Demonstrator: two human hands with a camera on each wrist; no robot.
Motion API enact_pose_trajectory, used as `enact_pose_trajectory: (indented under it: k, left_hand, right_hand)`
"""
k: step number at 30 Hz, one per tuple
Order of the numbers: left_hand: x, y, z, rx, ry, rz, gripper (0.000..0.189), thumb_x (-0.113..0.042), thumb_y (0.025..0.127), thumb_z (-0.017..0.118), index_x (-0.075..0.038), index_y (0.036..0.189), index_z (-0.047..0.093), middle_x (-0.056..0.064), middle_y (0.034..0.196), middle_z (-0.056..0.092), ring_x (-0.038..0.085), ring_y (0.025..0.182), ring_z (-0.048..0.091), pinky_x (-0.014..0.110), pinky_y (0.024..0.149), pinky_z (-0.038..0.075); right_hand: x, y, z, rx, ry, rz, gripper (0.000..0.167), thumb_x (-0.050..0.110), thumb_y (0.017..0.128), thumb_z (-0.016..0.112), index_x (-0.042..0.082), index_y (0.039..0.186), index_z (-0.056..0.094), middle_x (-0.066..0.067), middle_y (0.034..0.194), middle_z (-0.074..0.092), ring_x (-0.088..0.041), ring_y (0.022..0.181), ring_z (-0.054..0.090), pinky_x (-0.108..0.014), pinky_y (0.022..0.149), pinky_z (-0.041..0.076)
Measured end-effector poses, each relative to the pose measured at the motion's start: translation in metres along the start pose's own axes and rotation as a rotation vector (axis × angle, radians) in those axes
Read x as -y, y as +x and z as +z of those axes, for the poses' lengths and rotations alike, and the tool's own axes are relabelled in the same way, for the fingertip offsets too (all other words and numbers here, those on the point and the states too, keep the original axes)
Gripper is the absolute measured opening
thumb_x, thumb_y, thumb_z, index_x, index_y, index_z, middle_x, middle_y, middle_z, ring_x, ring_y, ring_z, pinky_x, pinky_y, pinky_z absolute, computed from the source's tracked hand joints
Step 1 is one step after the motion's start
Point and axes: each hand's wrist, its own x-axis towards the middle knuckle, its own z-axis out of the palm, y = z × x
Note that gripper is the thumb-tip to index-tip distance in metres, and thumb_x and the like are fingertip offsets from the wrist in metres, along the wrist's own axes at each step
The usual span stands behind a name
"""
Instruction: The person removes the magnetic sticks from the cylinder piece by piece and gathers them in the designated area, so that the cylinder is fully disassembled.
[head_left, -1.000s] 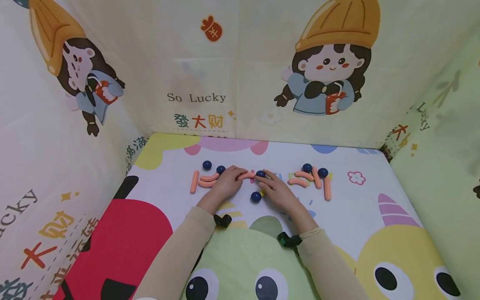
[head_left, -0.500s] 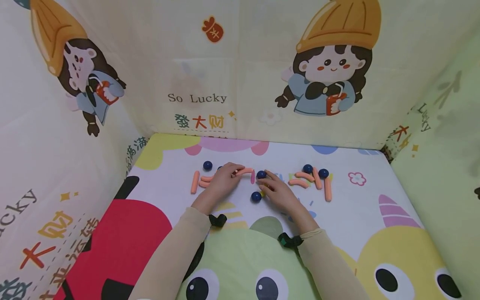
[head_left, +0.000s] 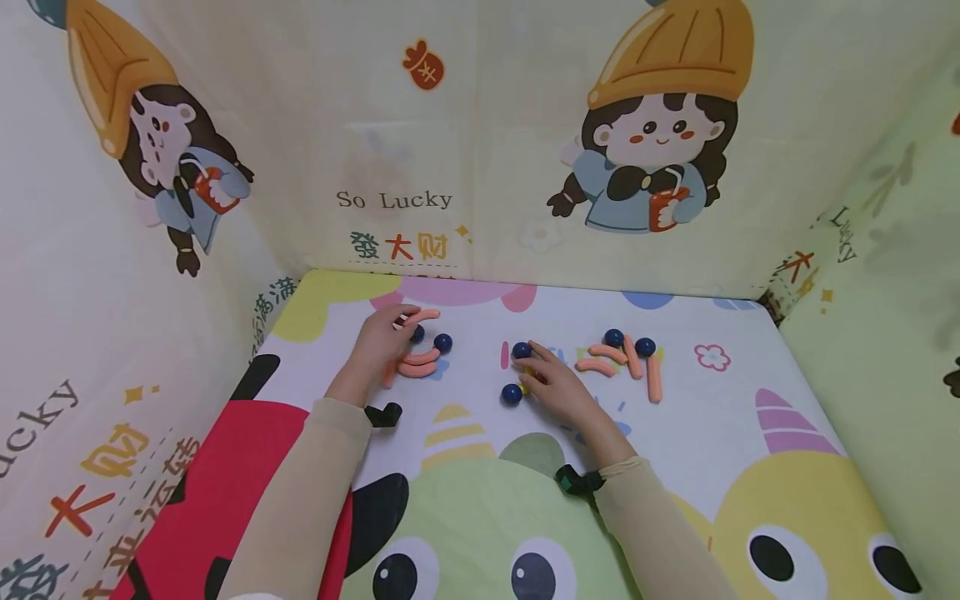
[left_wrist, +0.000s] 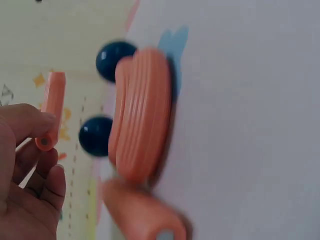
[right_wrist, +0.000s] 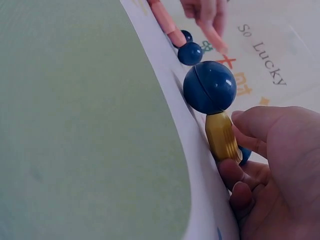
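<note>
My left hand point(head_left: 375, 346) pinches a curved salmon-coloured magnetic rod point(left_wrist: 54, 100) by one end, raised over the left group of pieces. Under and beside it lie two blue balls point(left_wrist: 95, 136), two curved rods point(left_wrist: 145, 115) side by side, and a straight rod point(left_wrist: 145, 215) with a grey end. Mid-table, the thumb and fingers of my right hand point(head_left: 562, 387) hold a short yellow magnetic rod point(right_wrist: 222, 137). One blue ball point(right_wrist: 210, 87) sits on the rod's near end; another blue ball point(head_left: 522, 350) is at its far end, partly behind the fingers in the right wrist view.
Right of my right hand lies a second group: two blue balls point(head_left: 645, 347), two curved rods point(head_left: 595, 366) and two straight rods point(head_left: 655, 379). A printed cloth point(head_left: 720, 417) covers the table. Printed fabric walls point(head_left: 510, 150) close it off at the back and both sides.
My left hand has lifted the curved rod away from the middle ball and carried it left, over the left group. My right hand has stayed nearly still at the yellow rod.
</note>
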Motion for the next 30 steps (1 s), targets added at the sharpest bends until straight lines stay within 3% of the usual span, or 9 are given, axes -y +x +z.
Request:
enact_pose_trajectory:
  k: [3,10,19,30]
  left_hand:
    - [0.01,0.003,-0.009,-0.041,0.007,-0.037,0.037,-0.037,0.101,0.054,-0.03,0.137,0.055,-0.004,0.127,0.056,0.019,0.107,0.056,0.037,0.084,0.048]
    - [0.032,0.013,-0.013,-0.11,0.04,-0.057,0.048,-0.049,0.096,0.059,-0.024,0.137,0.057,0.001,0.136,0.055,0.022,0.124,0.049,0.044,0.105,0.045]
    - [0.042,0.022,-0.009,-0.076,0.057,-0.103,0.036,-0.027,0.101,0.056,-0.017,0.135,0.058,0.007,0.138,0.055,0.026,0.122,0.049,0.044,0.105,0.047]
    - [0.042,0.022,-0.01,-0.055,0.086,-0.114,0.044,-0.036,0.1,0.057,-0.02,0.141,0.054,0.009,0.139,0.052,0.029,0.124,0.049,0.048,0.107,0.045]
  right_hand:
    - [-0.001,0.001,0.001,-0.001,-0.006,0.001,0.037,0.035,0.102,0.053,0.026,0.137,0.059,-0.001,0.164,0.024,-0.034,0.149,0.027,-0.059,0.116,0.027]
    - [-0.001,0.001,0.0,-0.001,-0.01,-0.001,0.037,0.035,0.102,0.053,0.025,0.137,0.06,-0.001,0.164,0.024,-0.034,0.149,0.028,-0.059,0.117,0.028]
    - [0.001,0.001,0.0,0.003,0.009,0.002,0.036,0.034,0.101,0.055,0.025,0.136,0.06,-0.001,0.164,0.024,-0.034,0.149,0.028,-0.059,0.116,0.029]
    - [0.001,0.0,0.0,0.01,0.007,0.003,0.037,0.033,0.101,0.056,0.024,0.137,0.06,-0.002,0.164,0.024,-0.034,0.149,0.028,-0.058,0.115,0.03]
